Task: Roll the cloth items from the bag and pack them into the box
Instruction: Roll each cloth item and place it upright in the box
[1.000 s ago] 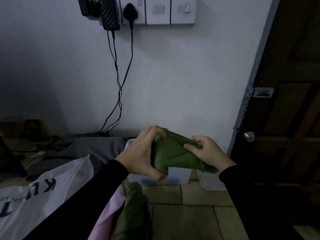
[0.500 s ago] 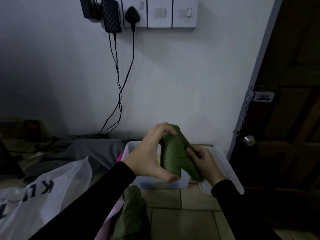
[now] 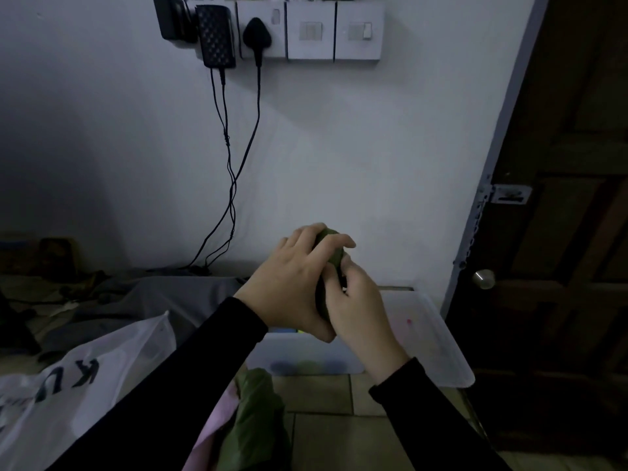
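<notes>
Green cloth: rolled into a tight, stubby bundle and held up in the air above the box, almost wholly hidden between the two hands; only a dark green sliver shows.
Left hand: wrapped round the roll from the left, fingers curled over its top end.
Right hand: closed against the roll's right side, thumb pressing the loose edge in.
Box: translucent white plastic with rounded corners, on the floor against the far wall; faint coloured blobs show through its near wall, so something seems to be inside, though I cannot tell what.
Lid: same frosted plastic, lying off to the right of the box.
Bag: thin, crinkly white plastic with dark lettering, slumped at near left.
More cloth: a limp green piece and a pink one beside it, unrolled, near the person's lap.
Progress: this roll looks about finished and is not yet in the box; the loose pieces remain, so I judge the job partway through.
</notes>
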